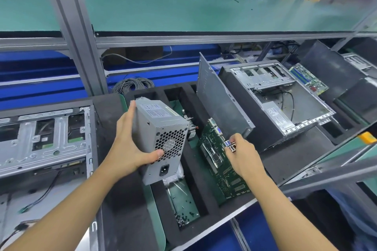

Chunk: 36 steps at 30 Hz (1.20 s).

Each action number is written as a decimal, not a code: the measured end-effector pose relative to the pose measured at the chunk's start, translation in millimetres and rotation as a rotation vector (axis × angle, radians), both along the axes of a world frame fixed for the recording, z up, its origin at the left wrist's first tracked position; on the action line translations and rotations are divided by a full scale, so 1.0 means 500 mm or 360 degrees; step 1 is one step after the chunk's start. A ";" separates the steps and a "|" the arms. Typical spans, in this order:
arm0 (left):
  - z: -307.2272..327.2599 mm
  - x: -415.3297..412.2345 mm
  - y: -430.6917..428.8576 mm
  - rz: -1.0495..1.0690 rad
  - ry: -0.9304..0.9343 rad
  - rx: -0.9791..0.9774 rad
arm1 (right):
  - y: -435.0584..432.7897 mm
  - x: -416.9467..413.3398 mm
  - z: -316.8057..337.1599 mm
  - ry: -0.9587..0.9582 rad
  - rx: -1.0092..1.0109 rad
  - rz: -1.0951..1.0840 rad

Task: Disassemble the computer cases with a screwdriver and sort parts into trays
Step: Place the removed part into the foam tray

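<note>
My left hand (130,149) grips a grey power supply unit (161,136), holding it tilted over a slot of the black foam tray (130,199). My right hand (242,155) pinches the port block at the edge of a green motherboard (220,165), which stands on edge in the neighbouring slot. Several loose screws (183,218) lie at the bottom of the slot below the power supply. An open computer case (42,138) lies at the left. A second case (273,102) sits tilted at the right with its grey side panel (220,104) leaning against it.
A green-topped shelf (183,6) on aluminium posts (79,32) overhangs the bench. A coil of grey cable (132,85) lies behind the tray. Another motherboard (308,79) rests at the far right. An angled metal rail (326,171) crosses at lower right.
</note>
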<state>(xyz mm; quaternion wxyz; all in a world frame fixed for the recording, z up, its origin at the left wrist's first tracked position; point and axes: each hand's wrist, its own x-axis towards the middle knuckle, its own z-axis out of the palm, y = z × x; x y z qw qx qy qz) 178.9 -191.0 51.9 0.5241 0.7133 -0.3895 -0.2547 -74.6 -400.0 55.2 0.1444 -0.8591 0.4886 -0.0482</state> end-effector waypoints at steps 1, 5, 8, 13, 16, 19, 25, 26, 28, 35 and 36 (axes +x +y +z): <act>-0.001 0.001 0.000 -0.0001 -0.0003 -0.0002 | -0.002 0.000 0.008 -0.0009 -0.0006 0.0000; -0.001 0.001 -0.003 0.0000 0.0030 -0.0012 | -0.018 -0.002 0.039 -0.0091 0.0101 -0.0023; 0.000 -0.003 -0.008 -0.0016 0.0041 -0.0028 | -0.022 -0.002 0.039 -0.0142 0.0246 -0.0067; 0.004 -0.020 -0.021 -0.0069 -0.0032 -0.0017 | -0.023 -0.015 0.000 -0.0145 0.0341 -0.0143; 0.008 -0.034 -0.033 -0.0074 -0.0054 -0.0010 | -0.038 -0.022 -0.015 -0.0156 0.0311 -0.0239; 0.006 -0.042 -0.043 -0.0090 -0.0059 -0.0013 | -0.042 -0.028 -0.029 -0.0105 0.0183 -0.0339; -0.011 -0.049 -0.048 -0.0112 -0.0074 0.0030 | 0.010 -0.020 0.000 0.0369 -0.0196 -0.0301; -0.013 -0.050 -0.050 -0.0123 -0.0079 0.0042 | 0.029 -0.013 0.012 0.0360 -0.0285 -0.0262; -0.016 -0.051 -0.056 -0.0141 -0.0105 0.0066 | 0.071 0.012 0.047 -0.0067 -0.0061 -0.0129; -0.021 -0.081 -0.086 -0.0313 -0.0353 0.0153 | 0.118 0.147 0.167 -0.0267 0.0716 0.0146; -0.024 -0.087 -0.091 -0.0353 -0.0395 0.0143 | 0.117 0.160 0.163 -0.0090 0.0672 0.0174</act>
